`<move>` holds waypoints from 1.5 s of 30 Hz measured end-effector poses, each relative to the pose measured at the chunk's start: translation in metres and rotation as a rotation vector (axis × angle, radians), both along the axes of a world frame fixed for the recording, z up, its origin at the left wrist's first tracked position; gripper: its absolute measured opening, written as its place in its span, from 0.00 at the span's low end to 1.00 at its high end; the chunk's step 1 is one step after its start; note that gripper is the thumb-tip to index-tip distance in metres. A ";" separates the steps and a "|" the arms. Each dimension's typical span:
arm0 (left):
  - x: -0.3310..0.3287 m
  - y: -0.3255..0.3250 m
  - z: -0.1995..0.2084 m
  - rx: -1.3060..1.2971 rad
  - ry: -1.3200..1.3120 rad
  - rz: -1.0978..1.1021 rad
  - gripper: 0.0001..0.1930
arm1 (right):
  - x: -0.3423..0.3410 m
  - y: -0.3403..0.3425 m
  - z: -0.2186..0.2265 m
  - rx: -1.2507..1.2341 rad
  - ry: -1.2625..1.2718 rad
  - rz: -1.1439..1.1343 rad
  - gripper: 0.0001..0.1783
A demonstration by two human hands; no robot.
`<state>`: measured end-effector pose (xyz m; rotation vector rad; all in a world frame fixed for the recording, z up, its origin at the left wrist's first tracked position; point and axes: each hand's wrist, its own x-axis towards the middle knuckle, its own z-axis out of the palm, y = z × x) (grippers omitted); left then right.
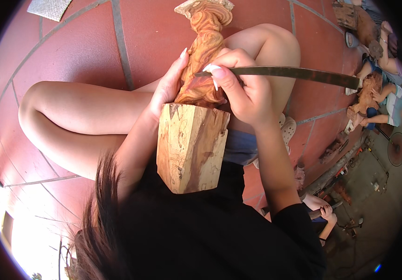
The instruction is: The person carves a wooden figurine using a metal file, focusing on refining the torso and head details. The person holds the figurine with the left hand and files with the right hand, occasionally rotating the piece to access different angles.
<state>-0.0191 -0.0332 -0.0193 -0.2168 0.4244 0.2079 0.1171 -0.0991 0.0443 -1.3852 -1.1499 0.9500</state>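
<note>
A carved wooden piece [205,42] with twisting, reddish-brown relief slants across my lap. Its uncarved pale block base [189,147] points toward my chest, and a rough flat end is at the far top. My left hand [167,91] is wrapped round the left side of the carving, just above the block. A long flat dark metal file [299,74] is pinched in my right hand [245,88]. The narrow tip of the file lies against the carved surface, while its broad end extends far to the right. My right fingertips rest close to the wood.
Red floor tiles [84,51] surround my crossed legs. A pale textured sheet [49,8] lies at the far left. On the right, other people sit around another wooden carving [369,95]. A round fan [397,149] stands beyond them. Another person's hands [327,212] grip a tool at lower right.
</note>
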 end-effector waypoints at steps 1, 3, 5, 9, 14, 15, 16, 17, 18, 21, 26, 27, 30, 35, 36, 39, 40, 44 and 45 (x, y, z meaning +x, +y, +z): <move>0.000 0.000 0.001 -0.001 0.014 -0.003 0.27 | 0.001 -0.001 -0.001 -0.020 0.031 0.002 0.05; 0.000 0.000 0.001 -0.009 0.041 -0.013 0.26 | 0.001 -0.002 -0.001 -0.029 0.037 0.001 0.05; 0.000 0.000 0.001 -0.023 0.066 -0.025 0.26 | 0.001 -0.002 0.000 -0.007 -0.013 -0.006 0.05; 0.000 -0.001 0.004 -0.036 0.088 -0.026 0.26 | 0.001 -0.001 0.000 0.004 -0.052 0.024 0.05; 0.004 -0.001 -0.002 0.007 0.108 -0.014 0.27 | 0.004 -0.005 -0.007 0.025 -0.062 -0.098 0.05; 0.004 -0.002 -0.003 0.019 0.094 -0.018 0.27 | 0.005 -0.005 -0.007 0.014 -0.043 -0.108 0.05; 0.004 -0.002 -0.003 0.030 0.081 -0.023 0.27 | 0.004 -0.006 -0.007 0.003 -0.024 -0.117 0.05; 0.003 -0.003 -0.003 0.042 0.067 -0.028 0.28 | 0.004 -0.007 -0.007 -0.009 -0.005 -0.127 0.05; 0.003 -0.002 -0.004 0.029 0.050 -0.030 0.28 | 0.004 -0.007 -0.007 -0.007 -0.001 -0.089 0.06; 0.002 0.000 -0.001 0.012 0.050 -0.048 0.29 | 0.004 -0.006 -0.005 -0.004 0.002 -0.023 0.07; -0.005 0.000 -0.009 0.052 -0.100 -0.083 0.30 | 0.006 -0.005 -0.004 -0.034 0.063 -0.101 0.07; -0.003 -0.002 -0.004 0.080 -0.049 -0.052 0.31 | 0.006 -0.004 -0.005 -0.043 0.091 -0.122 0.07; 0.007 0.000 0.016 0.082 0.220 -0.037 0.30 | 0.008 -0.003 -0.007 0.037 -0.079 0.059 0.07; -0.001 0.001 -0.007 0.003 -0.104 -0.043 0.30 | 0.012 -0.002 -0.007 -0.026 0.058 -0.107 0.06; -0.002 0.001 -0.007 0.003 -0.097 -0.049 0.30 | 0.012 -0.002 -0.008 -0.025 0.088 -0.097 0.06; -0.003 0.000 -0.002 0.002 -0.086 -0.056 0.30 | 0.013 -0.002 -0.008 -0.022 0.089 -0.023 0.06; -0.002 -0.001 0.003 0.039 -0.003 -0.073 0.30 | 0.013 -0.002 -0.007 -0.035 0.070 -0.022 0.06; 0.003 -0.001 0.017 0.130 0.151 -0.137 0.31 | 0.013 -0.003 -0.006 -0.085 0.095 -0.074 0.07; 0.002 0.000 0.012 0.170 0.109 -0.141 0.31 | 0.013 -0.002 -0.003 -0.108 0.142 -0.103 0.07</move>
